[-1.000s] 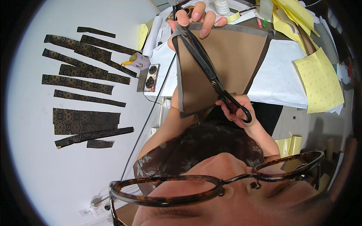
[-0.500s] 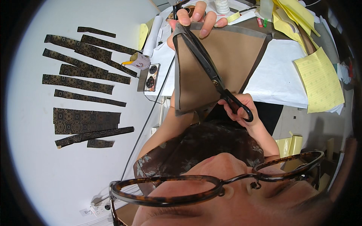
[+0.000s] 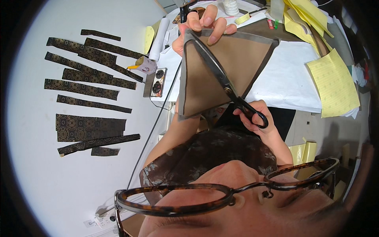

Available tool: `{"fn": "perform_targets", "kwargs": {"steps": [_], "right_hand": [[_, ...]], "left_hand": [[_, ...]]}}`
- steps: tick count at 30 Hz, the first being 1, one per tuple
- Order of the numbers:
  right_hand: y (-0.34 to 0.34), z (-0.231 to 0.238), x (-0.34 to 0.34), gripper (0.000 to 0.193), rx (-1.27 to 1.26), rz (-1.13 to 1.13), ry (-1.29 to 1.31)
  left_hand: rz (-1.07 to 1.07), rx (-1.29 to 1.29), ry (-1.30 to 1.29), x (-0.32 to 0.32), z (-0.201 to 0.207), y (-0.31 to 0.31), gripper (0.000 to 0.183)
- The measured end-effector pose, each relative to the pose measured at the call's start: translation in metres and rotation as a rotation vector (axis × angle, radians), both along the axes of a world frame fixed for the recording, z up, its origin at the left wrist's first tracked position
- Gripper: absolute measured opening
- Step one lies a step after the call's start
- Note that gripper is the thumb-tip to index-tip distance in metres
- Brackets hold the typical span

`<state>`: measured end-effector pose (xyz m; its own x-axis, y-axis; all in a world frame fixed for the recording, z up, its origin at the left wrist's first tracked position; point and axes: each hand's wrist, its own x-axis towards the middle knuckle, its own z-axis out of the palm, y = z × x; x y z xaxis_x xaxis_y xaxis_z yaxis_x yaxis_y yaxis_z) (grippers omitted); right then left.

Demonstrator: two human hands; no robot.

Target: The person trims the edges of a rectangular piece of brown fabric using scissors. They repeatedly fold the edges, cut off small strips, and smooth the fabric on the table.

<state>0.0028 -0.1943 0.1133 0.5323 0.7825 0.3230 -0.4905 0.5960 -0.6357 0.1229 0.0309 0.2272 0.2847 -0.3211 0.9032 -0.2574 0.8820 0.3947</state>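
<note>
My left hand [image 3: 205,24] pinches the top corner of a brown fabric piece [image 3: 205,79] with a grey border, holding it up in front of me. My right hand [image 3: 258,118] has its fingers through the black handles of a pair of scissors [image 3: 221,75]. The long blades lie along a fold of the fabric, with the tips reaching up near my left fingers. The fabric hides my left forearm behind it.
Several dark patterned fabric strips [image 3: 85,89] lie on the white surface at left. Yellow paper sheets [image 3: 333,83] and white paper [image 3: 284,85] cover the table at right. A small grey device [image 3: 155,82], a white paper roll [image 3: 158,39] and a dark cable [image 3: 152,130] sit between them.
</note>
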Motion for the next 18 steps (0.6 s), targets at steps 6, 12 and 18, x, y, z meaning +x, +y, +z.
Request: {"fn": "perform_targets", "kwargs": {"steps": [6, 12, 18], "right_hand": [[-0.063, -0.024, 0.029, 0.037, -0.429, -0.959, -0.117], [-0.124, -0.066, 0.108, 0.035, -1.688, -1.423, -0.926], [-0.127, -0.067, 0.120, 0.024, -1.943, -1.151, -1.153]], "left_hand": [[0.200, 0.016, 0.162, -0.033, 0.015, 0.018, 0.042], [0.302, 0.151, 0.256, -0.032, 0.008, 0.010, 0.032], [0.296, 0.270, 0.253, -0.032, 0.007, -0.002, 0.022]]}}
